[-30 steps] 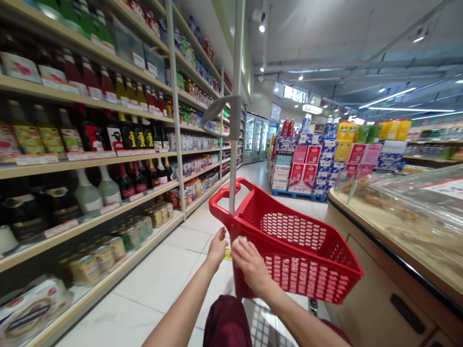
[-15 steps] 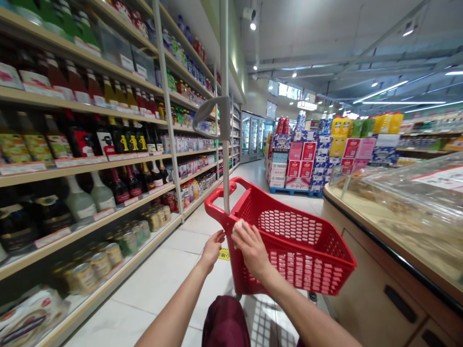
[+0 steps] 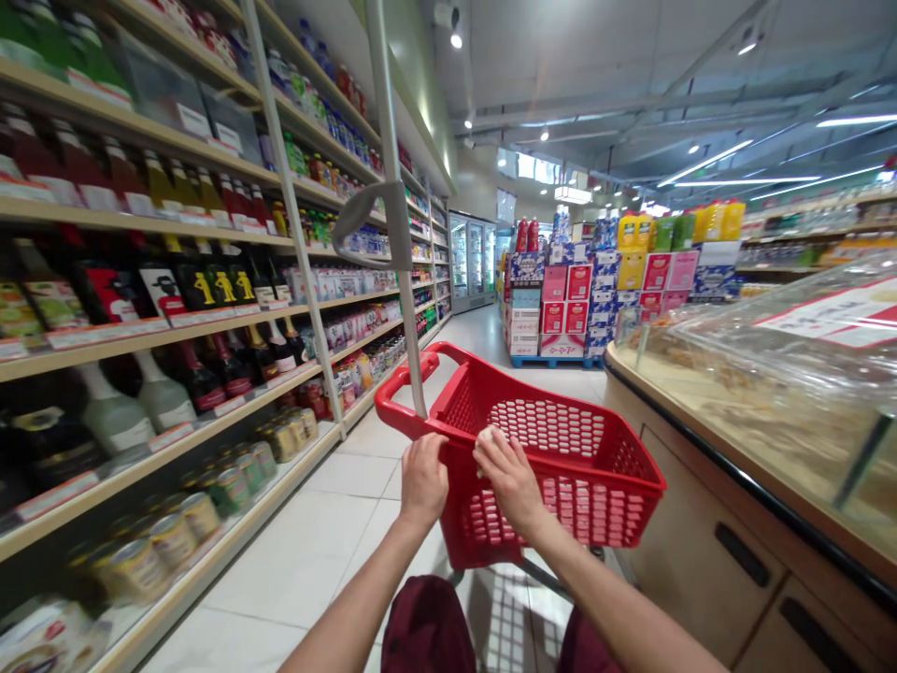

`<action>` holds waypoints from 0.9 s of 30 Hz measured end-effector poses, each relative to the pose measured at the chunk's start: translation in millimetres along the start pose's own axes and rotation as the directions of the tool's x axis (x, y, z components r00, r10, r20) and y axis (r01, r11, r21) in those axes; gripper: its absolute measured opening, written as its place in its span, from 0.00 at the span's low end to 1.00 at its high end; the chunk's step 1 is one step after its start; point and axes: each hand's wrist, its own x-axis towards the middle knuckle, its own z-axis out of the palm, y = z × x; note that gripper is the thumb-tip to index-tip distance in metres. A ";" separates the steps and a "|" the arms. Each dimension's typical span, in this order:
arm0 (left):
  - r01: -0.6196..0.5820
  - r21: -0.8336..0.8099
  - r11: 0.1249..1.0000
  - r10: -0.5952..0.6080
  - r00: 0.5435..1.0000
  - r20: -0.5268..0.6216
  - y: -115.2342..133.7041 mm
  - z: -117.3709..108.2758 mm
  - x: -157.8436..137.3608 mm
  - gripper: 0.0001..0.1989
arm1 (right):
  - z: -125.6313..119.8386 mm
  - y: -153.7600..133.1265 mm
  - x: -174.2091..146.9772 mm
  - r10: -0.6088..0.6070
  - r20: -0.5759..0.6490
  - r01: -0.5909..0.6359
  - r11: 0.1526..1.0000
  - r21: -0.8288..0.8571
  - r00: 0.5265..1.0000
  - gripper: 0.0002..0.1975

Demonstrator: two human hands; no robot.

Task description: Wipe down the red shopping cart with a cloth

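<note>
A red plastic shopping cart (image 3: 547, 449) with perforated sides stands side-on before me, its handle to the left. My left hand (image 3: 424, 481) is closed, its fingers curled over the cart's edge just below the handle. Against the near rim, my right hand (image 3: 513, 479) is closed on a small crumpled whitish cloth or tissue (image 3: 491, 436); most of it is hidden under the fingers. A grey pole (image 3: 398, 121) with a hook-shaped bracket rises by the handle.
Shelves (image 3: 161, 322) of bottles and cans line the left side. On the right runs a wooden counter (image 3: 690, 495) with clear covers. Stacked cartons (image 3: 561, 299) on a blue pallet stand ahead, with glass-door fridges (image 3: 471, 252) beyond.
My left hand has gone from loosely open beside the cart to closed on its edge. My right hand has slid right along the rim with the whitish thing. The view has turned slightly right.
</note>
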 end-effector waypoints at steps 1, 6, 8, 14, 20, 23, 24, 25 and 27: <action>-0.119 0.106 0.987 0.115 0.993 0.040 6.8 4.2 2.6 0.24 | 0.2 4.3 -8.3 -0.033 0.008 0.033 0.999 -0.005 0.999 0.17; -0.447 0.533 0.718 0.300 0.890 0.343 19.7 23.1 15.3 0.26 | -2.2 16.4 -42.4 -0.088 0.083 0.091 0.995 -0.032 0.993 0.15; -0.442 0.579 0.685 0.271 0.892 0.362 18.4 26.8 17.2 0.24 | -8.1 22.4 -40.2 -0.005 0.046 0.009 0.997 -0.074 0.999 0.17; -0.433 0.600 0.673 0.246 0.896 0.370 17.8 25.6 14.8 0.25 | -17.2 29.8 -70.4 -0.025 0.092 0.031 0.998 -0.063 0.995 0.17; -0.477 0.594 0.648 0.286 0.875 0.392 23.4 40.0 2.2 0.27 | -33.0 40.2 -70.9 0.084 0.046 -0.079 0.991 -0.105 0.995 0.19; -0.487 0.572 0.660 0.290 0.868 0.404 26.3 50.2 -5.5 0.28 | -34.6 48.4 -79.7 0.087 0.031 -0.082 0.989 -0.124 0.996 0.18; -0.475 0.573 0.668 0.278 0.873 0.400 26.9 52.1 -7.1 0.29 | -34.4 49.1 -88.5 0.063 0.057 -0.056 0.991 -0.120 0.996 0.17; -0.465 0.574 0.674 0.266 0.878 0.398 27.4 53.2 -8.2 0.29 | -34.3 48.9 -98.0 0.041 0.086 -0.031 0.993 -0.110 0.995 0.17; -0.467 0.570 0.676 0.260 0.875 0.408 28.1 53.5 -9.5 0.29 | -36.5 47.7 -111.7 0.043 0.115 -0.033 0.996 -0.087 0.992 0.17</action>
